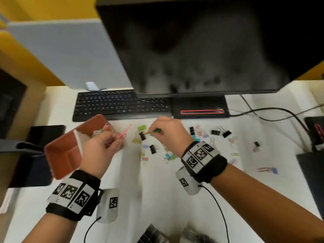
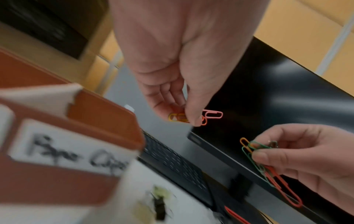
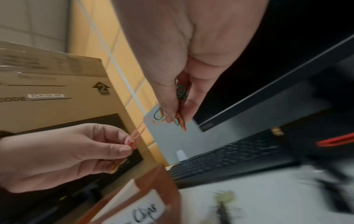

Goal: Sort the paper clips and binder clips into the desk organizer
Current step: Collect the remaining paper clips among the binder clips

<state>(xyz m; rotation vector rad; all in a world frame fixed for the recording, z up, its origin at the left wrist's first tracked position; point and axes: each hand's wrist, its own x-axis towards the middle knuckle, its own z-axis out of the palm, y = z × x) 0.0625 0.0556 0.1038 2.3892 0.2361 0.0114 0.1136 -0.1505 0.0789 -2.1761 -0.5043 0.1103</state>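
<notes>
A brown desk organizer (image 1: 63, 155) with a white divider sits at the left; its far compartment holds coloured paper clips (image 1: 100, 131), and a label on its wall reads "Paper Clips" (image 2: 76, 157). My left hand (image 1: 103, 146) is raised beside it, pinching pink and orange paper clips (image 2: 193, 117). My right hand (image 1: 168, 132) hovers over the table's middle, pinching a bunch of green, orange and red paper clips (image 2: 264, 163). Loose binder clips, black (image 1: 152, 149) and pastel (image 1: 141, 128), lie scattered on the white table (image 1: 157, 199).
A black keyboard (image 1: 121, 105) and a large monitor (image 1: 201, 46) on its stand (image 1: 199, 106) line the back. Cables (image 1: 273, 113) run at the right. A dark device (image 1: 313, 132) stands at the right edge. A cardboard box (image 3: 51, 84) stands at the left.
</notes>
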